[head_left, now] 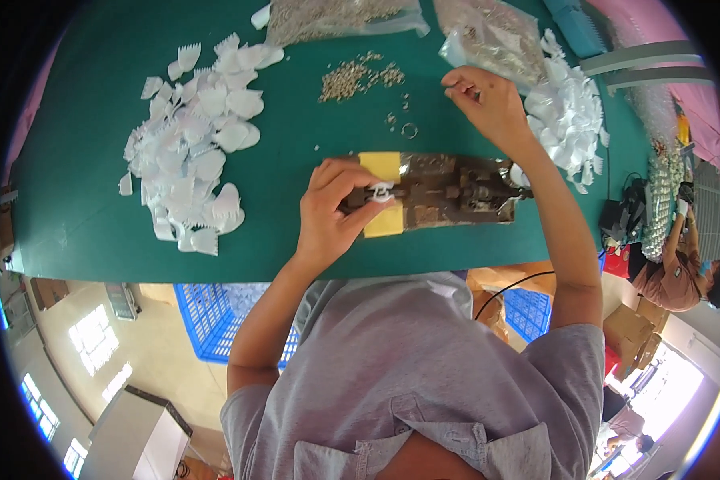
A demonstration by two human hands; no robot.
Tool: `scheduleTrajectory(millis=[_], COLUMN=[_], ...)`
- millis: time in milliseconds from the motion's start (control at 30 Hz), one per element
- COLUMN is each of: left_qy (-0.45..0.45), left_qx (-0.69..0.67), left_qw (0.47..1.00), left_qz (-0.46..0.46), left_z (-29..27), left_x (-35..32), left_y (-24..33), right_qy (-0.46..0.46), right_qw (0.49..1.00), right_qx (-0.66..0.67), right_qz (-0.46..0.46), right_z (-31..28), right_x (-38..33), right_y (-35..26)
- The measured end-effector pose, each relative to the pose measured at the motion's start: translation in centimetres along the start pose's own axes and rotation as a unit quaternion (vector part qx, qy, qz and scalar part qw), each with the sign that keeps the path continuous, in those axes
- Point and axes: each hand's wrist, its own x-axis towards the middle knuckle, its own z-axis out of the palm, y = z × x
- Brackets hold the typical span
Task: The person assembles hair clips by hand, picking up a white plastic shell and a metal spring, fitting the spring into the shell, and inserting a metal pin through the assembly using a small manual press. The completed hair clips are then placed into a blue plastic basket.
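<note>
With its thumb and fingers, my left hand [326, 210] grips a small white plastic piece [382, 192] at the left part of a brown metal jig [432, 206]. Yellow pads [384, 228] lie on the jig above and below that piece. My right hand [492, 108] is raised beyond the jig on the right, near a clear bag of small metal parts [500, 40]. Its fingers are curled to a pinch, and what they hold, if anything, is too small to make out. Loose small metal parts [346, 82] lie between the hands at the back, with a metal ring [409, 130] nearer me.
Toothed white plastic pieces are heaped on the green table [284, 120] at left [192, 168] and right [564, 120]. Another bag of metal parts [336, 18] lies at the back. Blue baskets [208, 324] stand below the near edge. A co-worker [672, 276] is at far right.
</note>
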Motion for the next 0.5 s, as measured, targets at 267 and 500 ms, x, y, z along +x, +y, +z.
scheduleTrajectory(millis=[267, 500], left_qy=[-0.007, -0.009], left_qx=[0.003, -0.013], left_qw=[1.0, 1.0], left_qz=[0.007, -0.026], left_z=[-0.3, 0.0], left_x=[-0.5, -0.5], left_y=[0.2, 0.4], right_qy=[0.125, -0.055], right_qw=[0.923, 0.932], right_qx=[-0.363, -0.324], right_qz=[0.011, 0.151], right_z=[-0.2, -0.1], right_x=[5.1, 9.1], right_y=[4.6, 6.3])
